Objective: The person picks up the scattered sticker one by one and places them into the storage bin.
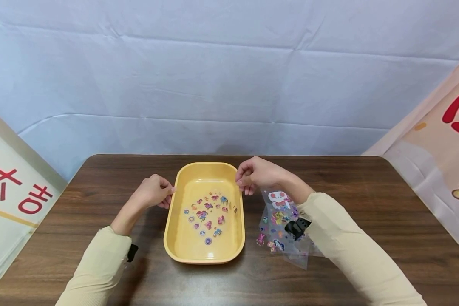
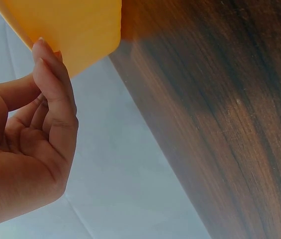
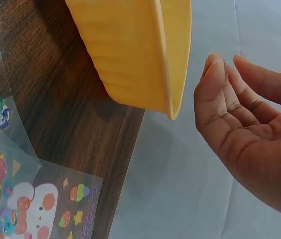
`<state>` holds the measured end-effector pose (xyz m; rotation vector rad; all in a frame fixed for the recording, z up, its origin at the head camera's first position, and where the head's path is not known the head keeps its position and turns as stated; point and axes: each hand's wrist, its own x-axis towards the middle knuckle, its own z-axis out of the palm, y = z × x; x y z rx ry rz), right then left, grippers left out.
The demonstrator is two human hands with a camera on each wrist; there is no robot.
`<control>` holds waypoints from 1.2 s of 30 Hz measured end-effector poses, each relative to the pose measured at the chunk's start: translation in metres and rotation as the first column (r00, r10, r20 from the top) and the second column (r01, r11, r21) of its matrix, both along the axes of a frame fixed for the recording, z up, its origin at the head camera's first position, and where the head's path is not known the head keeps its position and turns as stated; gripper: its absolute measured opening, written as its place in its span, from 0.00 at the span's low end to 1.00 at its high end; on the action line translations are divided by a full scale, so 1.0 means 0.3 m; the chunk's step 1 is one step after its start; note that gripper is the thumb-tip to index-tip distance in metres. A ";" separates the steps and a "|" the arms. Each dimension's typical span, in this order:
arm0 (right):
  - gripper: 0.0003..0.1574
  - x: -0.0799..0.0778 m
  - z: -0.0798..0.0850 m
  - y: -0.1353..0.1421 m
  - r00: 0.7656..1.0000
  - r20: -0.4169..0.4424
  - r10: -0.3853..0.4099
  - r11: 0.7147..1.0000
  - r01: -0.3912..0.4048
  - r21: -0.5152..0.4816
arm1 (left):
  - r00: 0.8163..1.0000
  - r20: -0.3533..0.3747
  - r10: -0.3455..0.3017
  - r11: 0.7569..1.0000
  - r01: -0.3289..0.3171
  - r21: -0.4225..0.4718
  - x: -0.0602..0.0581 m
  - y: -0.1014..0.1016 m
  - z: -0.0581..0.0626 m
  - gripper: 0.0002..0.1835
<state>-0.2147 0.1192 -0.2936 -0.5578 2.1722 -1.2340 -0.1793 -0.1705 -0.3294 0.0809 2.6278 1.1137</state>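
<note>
Yellow tray [image 1: 204, 254] sits lengthwise at the middle of our clock, on a brown wood-grain table [image 1: 111, 191] — we take every direction from it, head view. Inside it we see a clear sticker sheet [image 1: 201, 215], small purple, pink and blue figures and round badges clustered about the middle of the floor; its outer edges are too faint for us to trace. Left hand [image 1: 154, 192] is at ten o'clock, fingers curled, thumb up against the forefinger at the tray's rim; whether they pinch the rim or something see-through, we cannot tell. Right hand [image 1: 258, 172] is at two o'clock, just beside the rim — fingers loosely bent and released, with thumb and forefinger apart in the right wrist view. Between three and four o'clock we mark overlapping clear sheets [image 1: 278, 250] with colourful stickers, one showing a white animal face [image 1: 277, 197], partly under the right forearm. Cream sleeves come in: left sleeve [image 1: 95, 259] from eight, right sleeve [image 1: 352, 242] from between three and four, each with a black piece near the cuff. Pale cloth [image 1: 214, 85] hangs at twelve; red-lettered banners, left banner [image 1: 7, 225] at nine, right banner [image 1: 436, 161] between two and three.
</note>
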 end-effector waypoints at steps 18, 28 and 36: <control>0.07 -0.009 0.003 0.119 0.994 -0.027 -0.102 0.992 0.104 0.067 | 1.000 0.008 0.009 1.000 -0.009 0.003 -0.006 -0.008 -0.003 0.12; 0.11 -0.015 -0.023 0.212 0.987 -0.010 -0.162 0.985 0.163 0.055 | 1.000 0.005 0.012 1.000 -0.012 -0.001 -0.007 -0.010 -0.004 0.12; 0.09 -0.034 -0.038 0.277 0.986 -0.063 -0.155 0.982 0.161 0.097 | 1.000 0.002 0.004 1.000 -0.004 -0.007 -0.006 -0.011 -0.002 0.12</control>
